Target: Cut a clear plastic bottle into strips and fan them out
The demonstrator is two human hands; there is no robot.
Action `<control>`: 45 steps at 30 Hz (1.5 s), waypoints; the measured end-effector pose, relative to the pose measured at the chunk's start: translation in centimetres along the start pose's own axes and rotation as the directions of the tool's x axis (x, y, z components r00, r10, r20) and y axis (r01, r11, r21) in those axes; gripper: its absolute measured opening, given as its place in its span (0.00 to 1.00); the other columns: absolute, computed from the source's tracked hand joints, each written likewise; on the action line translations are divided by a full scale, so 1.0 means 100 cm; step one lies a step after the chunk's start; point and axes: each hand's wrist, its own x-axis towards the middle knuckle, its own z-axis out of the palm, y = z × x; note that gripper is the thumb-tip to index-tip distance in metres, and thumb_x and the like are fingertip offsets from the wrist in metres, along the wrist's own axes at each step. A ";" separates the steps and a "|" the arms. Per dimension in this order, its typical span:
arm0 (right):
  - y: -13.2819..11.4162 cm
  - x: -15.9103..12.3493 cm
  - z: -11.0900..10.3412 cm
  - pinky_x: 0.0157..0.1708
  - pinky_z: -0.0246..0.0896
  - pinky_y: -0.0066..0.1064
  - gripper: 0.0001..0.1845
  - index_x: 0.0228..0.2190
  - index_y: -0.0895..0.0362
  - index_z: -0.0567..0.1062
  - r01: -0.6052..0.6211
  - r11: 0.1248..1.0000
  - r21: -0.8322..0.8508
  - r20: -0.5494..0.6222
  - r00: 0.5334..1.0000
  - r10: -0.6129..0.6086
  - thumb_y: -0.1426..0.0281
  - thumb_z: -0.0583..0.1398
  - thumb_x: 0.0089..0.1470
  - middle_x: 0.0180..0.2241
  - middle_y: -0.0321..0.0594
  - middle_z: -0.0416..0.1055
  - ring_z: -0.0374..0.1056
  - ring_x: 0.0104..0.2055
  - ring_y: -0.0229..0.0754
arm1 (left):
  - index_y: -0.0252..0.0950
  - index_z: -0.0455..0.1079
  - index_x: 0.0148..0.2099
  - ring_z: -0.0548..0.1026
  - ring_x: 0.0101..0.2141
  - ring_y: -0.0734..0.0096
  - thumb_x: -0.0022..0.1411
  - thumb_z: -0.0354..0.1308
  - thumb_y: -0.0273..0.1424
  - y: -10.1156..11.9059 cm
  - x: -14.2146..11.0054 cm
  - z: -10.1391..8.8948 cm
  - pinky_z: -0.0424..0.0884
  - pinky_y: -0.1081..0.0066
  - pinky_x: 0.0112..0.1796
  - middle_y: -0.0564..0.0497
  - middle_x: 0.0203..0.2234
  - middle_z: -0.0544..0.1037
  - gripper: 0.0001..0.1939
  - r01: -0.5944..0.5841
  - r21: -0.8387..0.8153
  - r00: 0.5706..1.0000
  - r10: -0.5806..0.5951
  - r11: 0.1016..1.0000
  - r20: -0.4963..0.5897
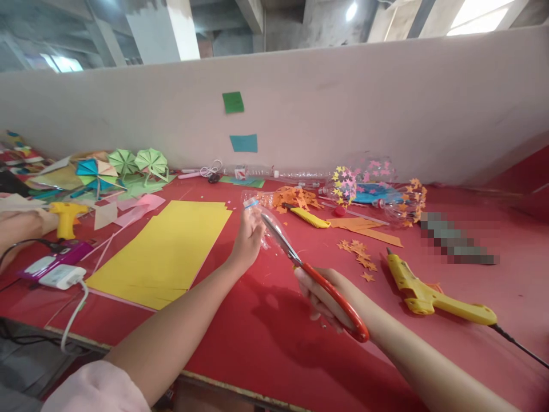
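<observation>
My left hand (249, 237) is closed around a piece of clear plastic bottle (271, 222), with a small blue-and-white band showing above the fingers. In my right hand (328, 289) is a pair of scissors (306, 266) with long red handles and metal blades. The blades point up and left, their tips close to the plastic beside my left fingers. Whether the blades touch the plastic, I cannot tell. Behind the plastic lie orange paper scraps (300, 197) and a yellow utility knife (309, 217). Loose orange paper stars (359, 252) are spread to the right.
Yellow paper sheets (171, 246) lie left of my arm. A yellow glue gun (422, 289) with a cord rests at right; another glue gun (66, 217) stands near a purple power strip (64, 257). Another person's hand (21, 232) is at far left. Star-covered plastic bottles (371, 171) lie behind.
</observation>
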 end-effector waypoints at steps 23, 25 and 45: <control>-0.001 0.001 -0.004 0.11 0.55 0.24 0.32 0.17 0.53 0.55 0.000 1.000 -0.023 -0.020 1.000 -0.001 0.38 0.56 0.43 0.06 0.22 0.48 0.55 0.08 0.31 | 0.41 0.59 0.45 0.69 0.50 0.57 0.56 0.60 0.41 0.006 0.000 0.004 0.62 0.59 0.52 0.45 0.43 0.72 0.18 0.000 -0.269 0.999 0.011 0.963 0.038; 0.002 0.001 -0.005 0.18 0.64 0.27 0.31 0.18 0.54 0.58 0.039 0.999 0.035 0.015 0.999 -0.039 0.39 0.55 0.44 0.06 0.21 0.49 0.51 0.07 0.29 | 0.41 0.59 0.43 0.70 0.47 0.57 0.57 0.58 0.43 0.006 0.000 0.004 0.63 0.57 0.51 0.45 0.39 0.72 0.18 -0.014 -0.237 0.999 0.025 0.971 0.043; 0.001 0.002 -0.006 0.15 0.61 0.27 0.28 0.18 0.54 0.57 0.020 1.000 0.022 0.006 1.000 -0.020 0.45 0.58 0.48 0.06 0.21 0.49 0.50 0.06 0.30 | 0.39 0.58 0.53 0.59 0.60 0.50 0.53 0.59 0.51 -0.005 -0.004 0.004 0.54 0.55 0.58 0.40 0.55 0.65 0.32 -0.015 -0.171 0.997 0.029 0.985 0.078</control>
